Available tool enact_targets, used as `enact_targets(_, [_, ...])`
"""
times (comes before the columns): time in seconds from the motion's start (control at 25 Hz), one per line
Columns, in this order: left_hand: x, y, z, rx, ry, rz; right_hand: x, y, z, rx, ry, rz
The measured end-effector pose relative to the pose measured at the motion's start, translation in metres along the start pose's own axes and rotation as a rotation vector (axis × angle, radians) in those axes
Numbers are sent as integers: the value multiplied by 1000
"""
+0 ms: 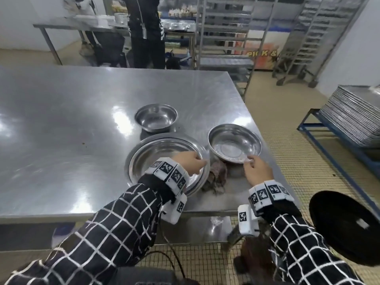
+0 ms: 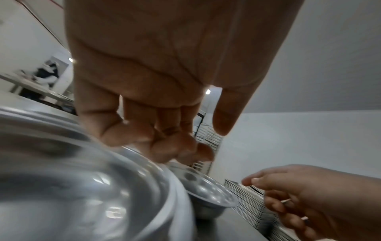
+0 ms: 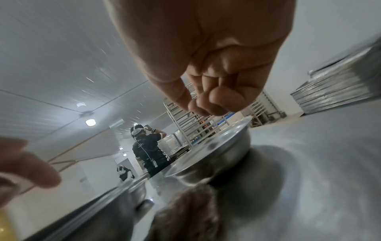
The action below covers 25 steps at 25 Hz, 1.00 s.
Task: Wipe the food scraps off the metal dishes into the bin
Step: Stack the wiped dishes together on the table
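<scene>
Left hand fingertips on large dish rim (grip unclear); right hand curled, empty.

A steel table is taken as the reference. Beyond its far edge a person in dark clothing is observed, with tall tray racks to the far right. Stacked metal trays on a blue frame are noted to its right.
</scene>
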<state>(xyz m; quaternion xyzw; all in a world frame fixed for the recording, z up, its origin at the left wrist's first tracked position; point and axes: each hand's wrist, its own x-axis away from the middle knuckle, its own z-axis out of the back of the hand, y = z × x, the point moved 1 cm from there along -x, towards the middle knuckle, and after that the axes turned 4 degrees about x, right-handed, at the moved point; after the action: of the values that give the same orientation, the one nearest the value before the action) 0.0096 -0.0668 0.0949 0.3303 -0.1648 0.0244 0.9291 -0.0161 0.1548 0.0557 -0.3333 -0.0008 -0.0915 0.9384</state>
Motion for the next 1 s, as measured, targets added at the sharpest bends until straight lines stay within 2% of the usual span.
enact_targets(0.08, [-23, 28, -28, 91, -58, 7, -17, 24, 18, 57, 6, -47])
enact_targets(0.16, [-43, 50, -52, 257, -109, 78, -37, 43, 29, 93, -10, -99])
enact_targets(0.28, [-72, 78, -76, 297, -116, 198, -75, 67, 38, 110, -99, -191])
enact_targets(0.48, [-106, 80, -102, 497, -10, 350, -124, 74, 38, 143, -331, -138])
enact_targets(0.64, [-126, 66, -111, 572, 157, 434, -153, 69, 28, 64, -398, -129])
enact_targets(0.76, [-137, 58, -113, 608, 236, 504, -164, 67, 20, 94, -450, -63])
enact_targets(0.84, [-137, 61, -110, 593, 256, 527, -167, 69, 17, 104, -428, -33])
enact_targets(1.0, [-121, 77, -89, 376, 320, 452, -161, 66, 24, -142, -279, 12])
